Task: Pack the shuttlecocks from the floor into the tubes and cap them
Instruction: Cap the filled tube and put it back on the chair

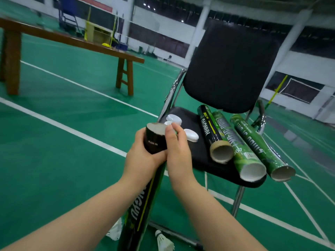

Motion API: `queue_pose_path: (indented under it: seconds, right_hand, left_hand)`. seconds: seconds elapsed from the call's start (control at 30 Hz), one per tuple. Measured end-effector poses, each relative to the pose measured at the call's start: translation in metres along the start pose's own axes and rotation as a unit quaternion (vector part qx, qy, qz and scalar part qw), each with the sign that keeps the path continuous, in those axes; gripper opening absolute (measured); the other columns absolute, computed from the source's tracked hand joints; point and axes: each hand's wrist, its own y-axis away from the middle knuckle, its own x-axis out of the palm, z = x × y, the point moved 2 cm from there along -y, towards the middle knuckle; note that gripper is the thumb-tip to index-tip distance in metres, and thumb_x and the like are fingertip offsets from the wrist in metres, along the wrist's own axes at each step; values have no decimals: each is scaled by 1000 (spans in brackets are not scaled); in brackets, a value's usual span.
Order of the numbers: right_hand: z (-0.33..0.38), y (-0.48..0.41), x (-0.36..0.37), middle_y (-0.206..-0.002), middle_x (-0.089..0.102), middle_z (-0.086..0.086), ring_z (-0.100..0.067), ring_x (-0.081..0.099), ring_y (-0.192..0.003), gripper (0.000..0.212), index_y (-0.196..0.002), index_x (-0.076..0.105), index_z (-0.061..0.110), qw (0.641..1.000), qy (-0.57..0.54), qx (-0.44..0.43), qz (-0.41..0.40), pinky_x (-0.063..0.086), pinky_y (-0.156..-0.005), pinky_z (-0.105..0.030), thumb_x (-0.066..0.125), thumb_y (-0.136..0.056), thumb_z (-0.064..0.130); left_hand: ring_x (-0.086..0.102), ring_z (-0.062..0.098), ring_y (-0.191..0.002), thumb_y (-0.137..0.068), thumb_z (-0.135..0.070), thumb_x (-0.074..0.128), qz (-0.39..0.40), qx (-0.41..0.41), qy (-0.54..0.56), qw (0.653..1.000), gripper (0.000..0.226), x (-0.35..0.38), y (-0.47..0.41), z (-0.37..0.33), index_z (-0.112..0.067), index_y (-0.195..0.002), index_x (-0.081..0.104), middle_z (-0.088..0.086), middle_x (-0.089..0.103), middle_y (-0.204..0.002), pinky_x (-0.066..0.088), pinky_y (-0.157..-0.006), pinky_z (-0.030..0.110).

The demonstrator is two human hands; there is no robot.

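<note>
Left hand (142, 160) grips the open black tube (154, 140) at centre. Right hand (178, 153) curls beside its rim, grasp unclear. Probably capping next, needing a cap (191, 135) from the chair (230, 69). A shuttlecock (163, 240) lies on the floor, bottom.

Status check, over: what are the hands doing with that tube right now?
Left hand grips black tube, open end up. Right hand at its rim, grasp unclear. Caps and three open tubes on chair; shuttlecocks on floor.
</note>
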Motion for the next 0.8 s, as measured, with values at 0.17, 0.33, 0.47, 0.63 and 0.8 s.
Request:
queue_pose_path:
  seconds: [0.17, 0.33, 0.47, 0.63, 0.8]
  right_hand:
    - [-23, -31, -2, -103, 61, 7, -5, 58, -96, 45, -117, 56, 17, 999, 18, 11, -25, 45, -91, -28, 48, -85, 47]
    - [-36, -94, -32, -138, 42, -1, -16, 40, -124, 49, -138, 38, 18, 940, 307, -58, -140, 34, -100, -31, 50, -91, 29]
    - [-67, -125, -45, -157, 9, -2, -32, 14, -141, 58, -145, 22, 35, 848, 520, 29, -99, 23, -112, -47, 44, -92, 33]
    - [-78, -131, -45, -158, 3, 3, -40, 11, -140, 49, -140, 27, 45, 821, 562, 67, -76, 20, -110, -54, 35, -92, 39]
    - [-76, -136, -52, -141, 37, -8, -44, 38, -123, 42, -128, 46, 37, 786, 608, 99, -51, 30, -100, -48, 31, -90, 44]
  left_hand:
    - [60, 8, -96, -57, -35, 84, 15, -15, -45, 999, 64, 7, -24, 21, -40, -107, 45, -16, 63, -101, 46, -78, 24]
    - [56, 16, -103, -59, -36, 84, 14, -18, -89, 996, 72, -2, -38, 38, -31, -120, 44, -8, 61, -111, 43, -85, 30]
    - [53, 13, -101, -61, -37, 83, 16, -28, -105, 994, 73, -9, -42, 49, -31, -122, 43, -9, 59, -111, 37, -80, 24]
    - [53, 13, -102, -62, -37, 83, 33, -26, -113, 993, 73, -4, -40, 49, -31, -123, 43, -9, 58, -111, 37, -80, 24]
    - [52, 11, -98, -62, -36, 82, 51, -19, -112, 992, 68, 7, -39, 39, -35, -116, 42, -12, 57, -107, 35, -77, 23]
